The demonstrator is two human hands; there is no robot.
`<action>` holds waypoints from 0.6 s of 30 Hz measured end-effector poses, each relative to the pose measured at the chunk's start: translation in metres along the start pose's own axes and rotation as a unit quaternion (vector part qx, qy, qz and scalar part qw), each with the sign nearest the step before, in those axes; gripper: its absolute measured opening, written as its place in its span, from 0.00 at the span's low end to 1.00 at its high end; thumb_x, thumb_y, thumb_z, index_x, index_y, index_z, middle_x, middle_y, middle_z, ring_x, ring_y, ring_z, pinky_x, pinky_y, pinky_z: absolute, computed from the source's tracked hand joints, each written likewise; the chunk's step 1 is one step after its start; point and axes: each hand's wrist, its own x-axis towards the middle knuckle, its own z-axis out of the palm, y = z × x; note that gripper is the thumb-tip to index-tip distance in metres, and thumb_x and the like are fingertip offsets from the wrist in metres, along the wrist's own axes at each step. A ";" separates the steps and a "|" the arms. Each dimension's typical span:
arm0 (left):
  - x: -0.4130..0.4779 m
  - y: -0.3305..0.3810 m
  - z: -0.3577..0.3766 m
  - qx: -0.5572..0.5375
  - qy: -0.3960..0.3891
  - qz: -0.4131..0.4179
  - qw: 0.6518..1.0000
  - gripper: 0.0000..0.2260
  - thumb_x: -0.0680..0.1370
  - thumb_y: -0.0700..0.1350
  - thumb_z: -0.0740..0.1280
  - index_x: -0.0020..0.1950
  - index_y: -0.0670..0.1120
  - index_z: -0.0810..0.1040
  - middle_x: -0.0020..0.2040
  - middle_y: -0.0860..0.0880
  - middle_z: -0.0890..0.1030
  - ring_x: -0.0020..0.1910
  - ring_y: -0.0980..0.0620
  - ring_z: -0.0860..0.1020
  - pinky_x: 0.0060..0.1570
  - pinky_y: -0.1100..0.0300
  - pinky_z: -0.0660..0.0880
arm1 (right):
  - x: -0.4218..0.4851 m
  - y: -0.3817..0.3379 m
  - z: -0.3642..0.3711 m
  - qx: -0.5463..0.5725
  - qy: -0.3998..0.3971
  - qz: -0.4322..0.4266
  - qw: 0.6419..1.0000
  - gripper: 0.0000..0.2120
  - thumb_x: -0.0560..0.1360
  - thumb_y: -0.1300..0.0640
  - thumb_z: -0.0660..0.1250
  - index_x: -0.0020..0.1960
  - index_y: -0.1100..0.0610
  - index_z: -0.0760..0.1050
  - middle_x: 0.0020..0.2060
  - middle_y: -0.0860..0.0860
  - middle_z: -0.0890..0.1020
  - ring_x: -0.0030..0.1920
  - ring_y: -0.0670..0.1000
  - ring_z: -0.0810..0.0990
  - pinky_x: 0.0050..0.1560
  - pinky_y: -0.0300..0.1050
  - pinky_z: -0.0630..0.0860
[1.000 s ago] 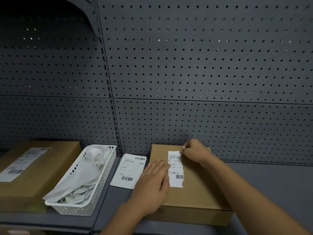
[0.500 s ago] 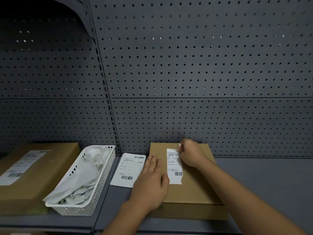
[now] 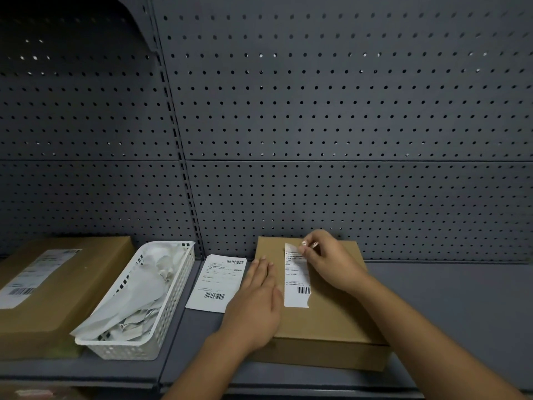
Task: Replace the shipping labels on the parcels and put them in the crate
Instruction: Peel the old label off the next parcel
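A flat brown cardboard parcel (image 3: 331, 316) lies on the grey shelf (image 3: 450, 307) in front of me. A narrow white strip of torn shipping label (image 3: 297, 284) with a barcode is stuck on its top. My left hand (image 3: 256, 304) rests flat on the parcel's left side, fingers straight. My right hand (image 3: 328, 261) pinches the strip's top end, where a small piece is lifted between the fingertips. A loose white shipping label (image 3: 217, 281) lies on the shelf just left of the parcel.
A white plastic basket (image 3: 170, 307) holding crumpled label paper stands to the left. Further left lies a second brown parcel (image 3: 72, 284) with a label (image 3: 31, 278) on it. A grey pegboard wall (image 3: 317, 125) rises behind the shelf.
My right hand's fingers have worked at the strip's top end and now lift a small piece of it. My left hand stays flat on the parcel.
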 end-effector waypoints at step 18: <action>-0.001 0.007 -0.003 0.011 0.000 -0.018 1.000 0.26 0.87 0.53 0.45 0.85 0.51 0.45 0.84 0.56 0.40 0.82 0.59 0.38 0.78 0.61 0.45 | -0.017 0.011 -0.001 0.168 0.054 0.029 0.984 0.07 0.77 0.66 0.73 0.45 0.62 0.75 0.39 0.62 0.84 0.32 0.47 0.79 0.37 0.44 0.77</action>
